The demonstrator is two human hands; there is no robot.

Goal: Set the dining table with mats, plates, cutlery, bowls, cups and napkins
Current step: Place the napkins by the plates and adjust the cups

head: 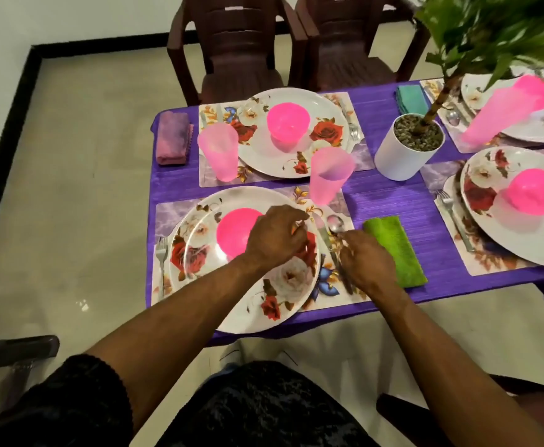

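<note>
Both hands work at the near place setting: the left hand (277, 235) hovers over the right side of the near plate (206, 279), fingers curled in, something small and orange-tinted half hidden between them, too hidden to name, while the right hand (366, 258) lies over the cutlery just right of that plate, fingers bent down onto the handles of a knife (324, 235) and a spoon (335, 222); whether it truly grips them I cannot tell. No writing or label is readable anywhere. That plate is white with red and cream roses and carries an upturned pink bowl (233, 230); it sits on a marbled purple mat (170, 214) with a fork (161, 253) on its left. A green napkin (395, 250) lies just right of the mat on the purple tablecloth (387, 201), and a pale pink cup (328, 175) stands upside down beyond the plate. Across the table a second setting has its plate (296, 156), bowl (288, 121), cup (217, 151) and a purple napkin (172, 138). A white pot (399, 156) with a leafy plant stands mid-table, two more settings to the right
</note>
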